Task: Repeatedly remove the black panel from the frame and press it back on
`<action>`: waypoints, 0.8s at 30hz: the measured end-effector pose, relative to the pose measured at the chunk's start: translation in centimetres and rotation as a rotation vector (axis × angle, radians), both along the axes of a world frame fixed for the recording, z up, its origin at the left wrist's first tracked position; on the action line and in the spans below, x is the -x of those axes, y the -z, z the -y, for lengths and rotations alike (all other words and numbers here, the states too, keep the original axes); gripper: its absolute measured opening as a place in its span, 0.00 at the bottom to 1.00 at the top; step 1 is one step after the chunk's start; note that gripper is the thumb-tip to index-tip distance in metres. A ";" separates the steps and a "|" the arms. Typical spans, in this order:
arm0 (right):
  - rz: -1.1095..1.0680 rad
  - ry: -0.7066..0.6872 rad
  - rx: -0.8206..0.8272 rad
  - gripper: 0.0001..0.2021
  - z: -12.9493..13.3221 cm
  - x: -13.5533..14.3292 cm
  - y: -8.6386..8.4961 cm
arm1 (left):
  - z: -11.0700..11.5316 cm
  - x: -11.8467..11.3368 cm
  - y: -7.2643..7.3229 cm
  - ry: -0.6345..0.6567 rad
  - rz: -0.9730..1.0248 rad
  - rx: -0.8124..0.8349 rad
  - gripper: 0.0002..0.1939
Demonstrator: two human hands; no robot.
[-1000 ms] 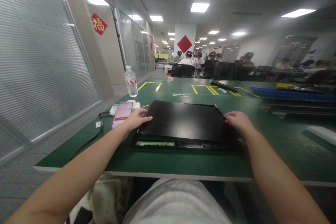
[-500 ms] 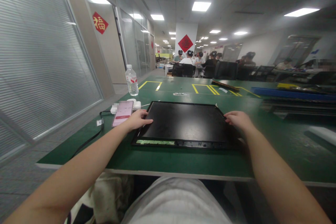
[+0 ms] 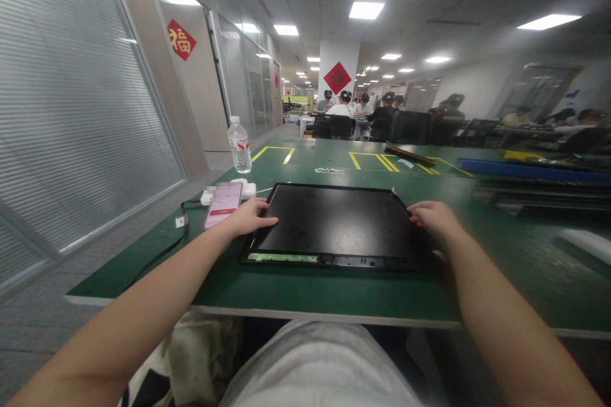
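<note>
A flat black screen panel [image 3: 338, 222] lies face up on the green table [image 3: 305, 296]. Along its near edge runs a dark strip with a green circuit board [image 3: 282, 258] at the left. My left hand [image 3: 251, 216] grips the panel's left edge, the thumb resting over the frame. At the right edge, my right hand [image 3: 432, 216] holds the frame near the far corner between thumb and fingers. The undersides of both hands' fingers are partly hidden.
Left of the panel are a phone [image 3: 224, 205], a white charger [image 3: 243, 189], a black cable [image 3: 165, 254] and a water bottle [image 3: 239, 146]. A dark strip [image 3: 409, 155] and a blue bar [image 3: 520, 170] lie farther back. People sit at distant tables.
</note>
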State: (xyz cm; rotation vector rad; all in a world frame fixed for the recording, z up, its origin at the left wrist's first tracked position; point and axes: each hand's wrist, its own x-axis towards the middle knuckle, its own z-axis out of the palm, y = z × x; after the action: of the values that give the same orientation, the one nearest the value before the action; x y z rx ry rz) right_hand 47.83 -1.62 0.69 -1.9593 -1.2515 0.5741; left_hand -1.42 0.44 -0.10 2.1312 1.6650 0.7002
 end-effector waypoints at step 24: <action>0.232 -0.031 0.034 0.14 -0.4 -0.6 0.5 | 0.7 -0.7 -0.7 0.039 0.033 0.000 0.40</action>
State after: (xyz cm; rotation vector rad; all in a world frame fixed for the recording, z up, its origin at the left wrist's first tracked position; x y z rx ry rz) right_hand 48.48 -1.23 0.22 -2.0840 -1.4237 0.3928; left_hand -0.70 -0.28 0.62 2.1348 1.6019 0.7195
